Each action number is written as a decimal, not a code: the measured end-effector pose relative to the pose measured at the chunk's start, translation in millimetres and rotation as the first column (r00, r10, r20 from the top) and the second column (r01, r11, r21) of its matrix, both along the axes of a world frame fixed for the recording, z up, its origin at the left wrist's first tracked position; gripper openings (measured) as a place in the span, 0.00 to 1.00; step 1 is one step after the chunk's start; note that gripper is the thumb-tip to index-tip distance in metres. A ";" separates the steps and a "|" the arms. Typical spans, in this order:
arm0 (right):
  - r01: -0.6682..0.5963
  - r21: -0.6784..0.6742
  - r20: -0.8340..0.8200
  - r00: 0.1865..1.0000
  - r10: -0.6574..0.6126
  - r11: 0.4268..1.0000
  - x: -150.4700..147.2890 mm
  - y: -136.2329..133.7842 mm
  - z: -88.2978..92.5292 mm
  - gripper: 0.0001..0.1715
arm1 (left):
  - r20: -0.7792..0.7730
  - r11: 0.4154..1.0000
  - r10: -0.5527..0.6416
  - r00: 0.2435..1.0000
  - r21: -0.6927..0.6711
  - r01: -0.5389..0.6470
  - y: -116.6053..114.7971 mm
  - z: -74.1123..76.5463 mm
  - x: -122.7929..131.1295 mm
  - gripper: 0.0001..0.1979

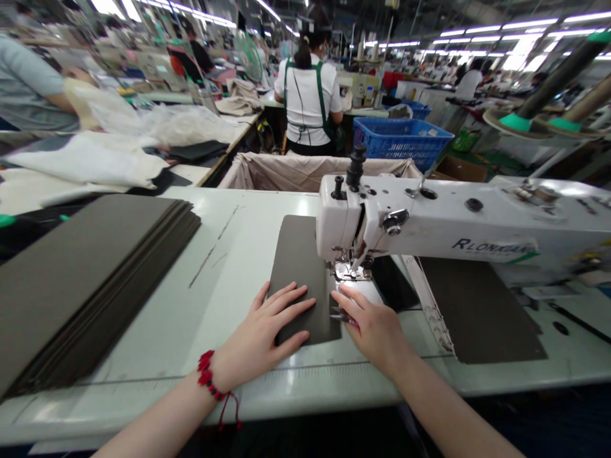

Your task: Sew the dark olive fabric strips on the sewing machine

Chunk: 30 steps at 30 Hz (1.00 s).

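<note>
A dark grey-brown panel (298,254) lies flat on the table, its right edge beside the presser foot (352,275) of a white sewing machine (420,219). My left hand (267,324) rests on the panel's lower part with fingers spread, palm down. Just in front of the presser foot, my right hand (377,327) has its fingertips at the panel's right edge. Metal tips of what look like thread snips (338,314) stick out from under its curled fingers; their handles are hidden in the palm.
At left stands a thick stack of similar panels (95,254). More panels (477,312) lie right of the needle, beside a dark, glossy flat object (394,283). A cloth-lined bin (286,170) and a blue crate (401,141) are beyond the table. A co-worker (310,89) faces away.
</note>
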State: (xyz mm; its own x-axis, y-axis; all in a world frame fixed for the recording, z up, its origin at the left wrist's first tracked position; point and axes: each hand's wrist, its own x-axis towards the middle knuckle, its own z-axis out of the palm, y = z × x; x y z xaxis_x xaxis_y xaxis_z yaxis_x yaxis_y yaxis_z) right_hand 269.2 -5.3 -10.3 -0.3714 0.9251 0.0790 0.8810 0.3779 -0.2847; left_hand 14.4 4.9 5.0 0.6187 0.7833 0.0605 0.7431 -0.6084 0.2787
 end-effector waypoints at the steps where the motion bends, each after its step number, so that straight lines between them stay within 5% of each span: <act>1: 0.000 0.001 -0.001 1.000 0.000 1.000 0.0 -0.1 -0.2 0.30 | 0.002 1.000 -0.006 1.000 0.001 0.006 -0.3 0.0 -0.1 0.25; 19: 0.000 0.018 -0.017 1.000 0.001 1.000 0.4 -0.4 -2.1 0.34 | -0.023 0.993 -0.118 0.993 0.015 0.118 31.1 3.4 -0.9 0.25; 30: -0.005 0.033 -0.038 0.999 0.006 0.999 0.0 0.3 -2.5 0.34 | 0.001 0.996 -0.061 0.998 0.072 0.060 53.1 -7.2 2.1 0.28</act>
